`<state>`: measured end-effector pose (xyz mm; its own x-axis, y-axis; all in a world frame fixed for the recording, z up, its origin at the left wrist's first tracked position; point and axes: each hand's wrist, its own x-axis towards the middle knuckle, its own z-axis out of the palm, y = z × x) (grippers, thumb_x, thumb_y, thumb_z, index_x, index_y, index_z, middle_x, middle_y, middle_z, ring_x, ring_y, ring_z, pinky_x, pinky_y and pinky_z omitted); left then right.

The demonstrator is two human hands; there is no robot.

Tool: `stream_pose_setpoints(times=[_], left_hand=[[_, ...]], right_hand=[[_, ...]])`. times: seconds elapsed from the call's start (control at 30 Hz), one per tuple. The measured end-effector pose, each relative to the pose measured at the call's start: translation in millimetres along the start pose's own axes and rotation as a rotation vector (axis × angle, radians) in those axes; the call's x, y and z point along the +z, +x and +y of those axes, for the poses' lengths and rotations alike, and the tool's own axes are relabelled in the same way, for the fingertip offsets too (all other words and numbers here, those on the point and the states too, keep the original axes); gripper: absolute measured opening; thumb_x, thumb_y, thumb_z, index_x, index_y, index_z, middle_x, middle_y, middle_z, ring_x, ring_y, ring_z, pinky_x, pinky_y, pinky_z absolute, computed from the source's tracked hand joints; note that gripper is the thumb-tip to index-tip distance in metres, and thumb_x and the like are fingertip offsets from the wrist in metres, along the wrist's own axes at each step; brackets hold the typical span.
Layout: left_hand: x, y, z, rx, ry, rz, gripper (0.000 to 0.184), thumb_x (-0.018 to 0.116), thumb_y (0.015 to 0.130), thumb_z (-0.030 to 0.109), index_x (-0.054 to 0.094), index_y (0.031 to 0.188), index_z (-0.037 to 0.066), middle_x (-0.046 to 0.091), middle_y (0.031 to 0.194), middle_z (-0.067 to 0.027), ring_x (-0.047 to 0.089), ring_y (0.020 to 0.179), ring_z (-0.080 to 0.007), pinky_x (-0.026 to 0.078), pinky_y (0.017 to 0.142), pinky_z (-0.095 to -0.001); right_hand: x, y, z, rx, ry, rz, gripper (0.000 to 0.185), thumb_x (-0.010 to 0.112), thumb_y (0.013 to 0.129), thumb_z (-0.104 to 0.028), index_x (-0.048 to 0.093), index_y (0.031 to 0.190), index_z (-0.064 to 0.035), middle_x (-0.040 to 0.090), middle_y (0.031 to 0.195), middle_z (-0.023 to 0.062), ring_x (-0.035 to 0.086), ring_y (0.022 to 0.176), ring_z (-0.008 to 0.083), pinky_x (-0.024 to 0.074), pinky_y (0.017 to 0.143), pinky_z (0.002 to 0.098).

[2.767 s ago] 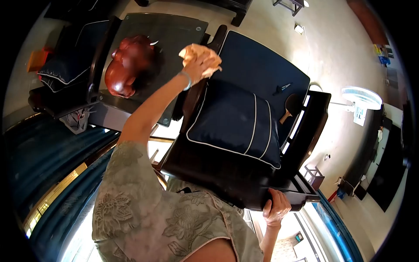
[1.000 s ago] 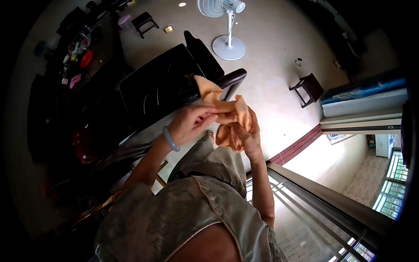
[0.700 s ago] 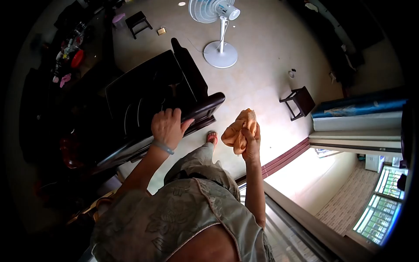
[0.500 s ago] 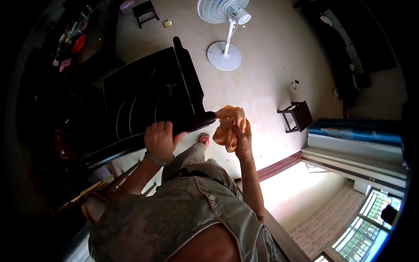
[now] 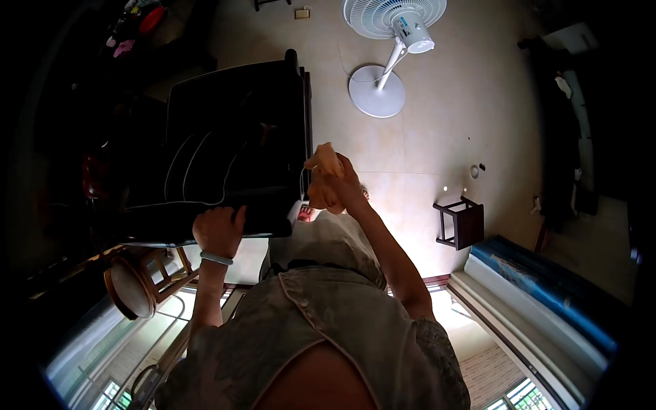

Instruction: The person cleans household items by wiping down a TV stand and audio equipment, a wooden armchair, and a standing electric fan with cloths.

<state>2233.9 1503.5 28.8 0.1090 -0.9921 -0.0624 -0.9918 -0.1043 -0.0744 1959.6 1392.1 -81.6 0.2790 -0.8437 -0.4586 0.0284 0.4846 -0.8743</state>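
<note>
My right hand [image 5: 344, 186] is closed around a crumpled orange-tan cloth [image 5: 325, 179]. The cloth is bunched up at the near right corner of a black padded armchair [image 5: 198, 164] with pale seams. Whether it touches the chair there I cannot tell. My left hand [image 5: 219, 229], a pale band on its wrist, lies over the chair's near edge with the fingers curled on it. Its fingertips are partly lost in the dark.
A white standing fan [image 5: 377, 91] is on the tiled floor beyond the chair. To the right are a dark stool [image 5: 469, 224] and a long blue-topped piece [image 5: 540, 294]. A round-seated wooden chair [image 5: 133, 290] stands close on my left.
My view has turned and shifted. My right hand has brought the cloth inward from outside the chair's corner, closer to its side. My left hand stays on the near edge, farther left in view.
</note>
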Motion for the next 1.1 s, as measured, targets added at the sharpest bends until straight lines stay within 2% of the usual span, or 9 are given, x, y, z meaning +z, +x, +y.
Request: stream_pose_setpoints(times=[0.23,0.53,0.63,0.7,0.77,0.83,0.87,0.9,1.1], left_hand=[[4,10,17,-0.116,0.043,0.220,0.028,0.059,0.089,0.019,0.062,0.064,0.007,0.062,0.064,-0.0091,0.060,0.061,-0.0295,0.049,0.060,-0.0426],[-5,16,27,-0.216,-0.028,0.225,0.024,0.052,0.088,0.018,0.066,0.070,0.008,0.066,0.071,-0.0066,0.062,0.069,-0.0261,0.048,0.068,-0.0391],[-9,21,28,-0.253,-0.034,0.208,0.024,0.051,0.087,0.018,0.067,0.072,0.008,0.066,0.071,-0.0062,0.062,0.069,-0.0254,0.048,0.069,-0.0378],[-6,22,24,-0.225,-0.058,0.249,0.031,0.049,0.091,0.022,0.068,0.074,0.005,0.066,0.071,-0.0098,0.062,0.068,-0.0278,0.048,0.067,-0.0395],[-7,19,25,-0.251,-0.038,0.222,0.031,0.048,0.092,0.023,0.069,0.078,0.005,0.067,0.076,-0.0105,0.063,0.072,-0.0286,0.047,0.072,-0.0408],[-10,20,28,-0.311,-0.038,0.133,0.031,0.048,0.093,0.024,0.069,0.081,0.004,0.068,0.081,-0.0114,0.063,0.077,-0.0302,0.046,0.078,-0.0420],[-8,21,26,-0.302,-0.040,0.145,0.031,0.048,0.092,0.024,0.069,0.081,0.004,0.068,0.081,-0.0118,0.063,0.079,-0.0308,0.046,0.080,-0.0419],[-7,21,25,-0.292,-0.038,0.152,0.030,0.048,0.092,0.023,0.068,0.081,0.003,0.068,0.082,-0.0123,0.063,0.081,-0.0315,0.045,0.082,-0.0417],[-8,23,22,-0.325,-0.068,0.039,0.027,0.049,0.089,0.022,0.066,0.081,0.003,0.066,0.084,-0.0138,0.062,0.082,-0.0326,0.045,0.082,-0.0433]], right_hand=[[-60,32,-24,0.028,-0.114,-0.323,0.074,0.062,0.080,-0.015,0.031,0.146,-0.0032,0.047,0.134,0.0179,0.048,0.126,0.0293,0.0406,0.104,0.0380],[-53,113,-5,-0.073,-0.171,-0.537,0.069,0.054,0.082,-0.009,0.030,0.146,-0.0004,0.047,0.130,0.0191,0.050,0.121,0.0256,0.0435,0.100,0.0354],[-33,141,2,-0.275,-0.348,-0.499,0.072,0.056,0.078,-0.001,0.032,0.146,-0.0049,0.044,0.133,0.0183,0.050,0.120,0.0312,0.0445,0.098,0.0379],[-16,151,-5,-0.767,-0.640,-0.432,0.069,0.058,0.080,0.000,0.036,0.145,-0.0126,0.042,0.137,0.0212,0.045,0.122,0.0414,0.0436,0.099,0.0450],[3,168,-20,-0.573,-0.814,-0.615,0.055,0.063,0.082,-0.002,0.048,0.134,-0.0126,0.049,0.128,0.0157,0.049,0.119,0.0363,0.0471,0.097,0.0434],[16,213,80,-0.821,-1.146,-0.610,0.045,0.067,0.081,-0.008,0.055,0.121,-0.0258,0.050,0.129,0.0059,0.050,0.121,0.0296,0.0481,0.097,0.0384],[15,214,79,-0.977,-1.091,-0.493,0.043,0.064,0.083,-0.009,0.053,0.122,-0.0251,0.047,0.135,0.0034,0.049,0.123,0.0258,0.0466,0.100,0.0398],[11,230,93,-1.188,-1.149,-0.544,0.044,0.061,0.086,-0.013,0.048,0.127,-0.0219,0.045,0.135,0.0077,0.035,0.137,0.0309,0.0352,0.113,0.0461],[10,256,12,-1.120,-1.376,-0.674,0.038,0.068,0.083,-0.019,0.058,0.118,-0.0293,0.045,0.138,0.0033,0.041,0.133,0.0277,0.0380,0.107,0.0483]])
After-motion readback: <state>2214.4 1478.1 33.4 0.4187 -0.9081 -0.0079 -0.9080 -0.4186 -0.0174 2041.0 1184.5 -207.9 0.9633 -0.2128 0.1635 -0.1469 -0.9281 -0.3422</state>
